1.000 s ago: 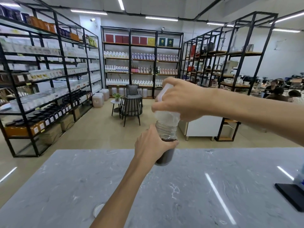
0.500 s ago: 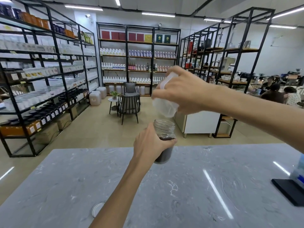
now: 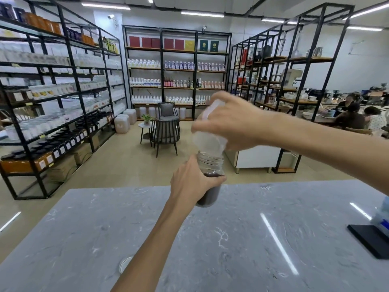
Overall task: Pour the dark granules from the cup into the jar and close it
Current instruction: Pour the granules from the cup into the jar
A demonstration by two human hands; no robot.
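A clear jar [image 3: 211, 165] stands near the far edge of the grey marble counter [image 3: 231, 239], its lower half filled with dark granules [image 3: 209, 196]. My left hand [image 3: 191, 182] is wrapped around the jar's left side. My right hand [image 3: 233, 121] grips a translucent plastic cup [image 3: 207, 140], turned upside down with its mouth over the jar's open neck. The cup looks empty. A round pale lid [image 3: 124, 264] lies flat on the counter near the front, partly hidden behind my left forearm.
A black flat pad [image 3: 371, 239] with a bluish container [image 3: 382, 218] on it sits at the counter's right edge. Beyond the counter are metal shelving racks, a chair and small table, and people seated at the far right.
The cup was lifted and tilted off the jar half a second ago; now it is back down, inverted over the jar's mouth. My left hand has stayed on the jar.
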